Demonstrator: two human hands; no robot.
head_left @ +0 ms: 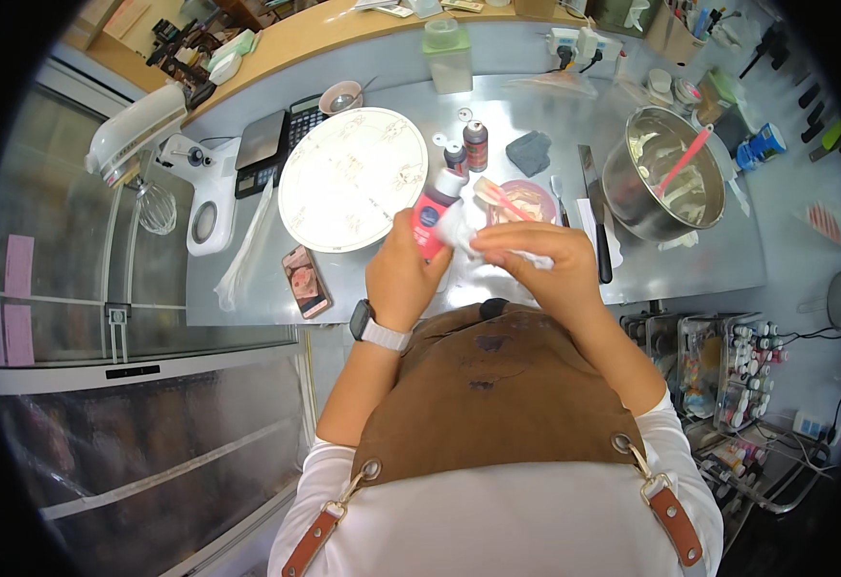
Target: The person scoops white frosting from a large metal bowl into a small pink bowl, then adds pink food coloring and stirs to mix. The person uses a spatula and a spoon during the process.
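Observation:
Over the near middle of the metal table, my left hand (pixel 396 277) is closed around a small pink bottle (pixel 429 213) with a white cap, tilted to the upper right. My right hand (pixel 553 262) pinches a crumpled white tissue (pixel 456 229), which lies against the bottle's side. Just beyond my hands sits a pink bowl (pixel 547 204) of pale pink cream, with a pink-handled spatula (pixel 502 199) across it. Two dark little bottles stand behind: a taller one (pixel 476 147) and a shorter one (pixel 455 159). White caps lie or hang close to them.
Left of my hands is a round patterned cake turntable (pixel 353 178); a phone (pixel 305 282) lies near the front edge. A stand mixer (pixel 141 130) and scale (pixel 262 140) are farther left. Rightward are a grey cloth (pixel 529 152), a long knife (pixel 602 236) and a steel mixing bowl (pixel 624 197).

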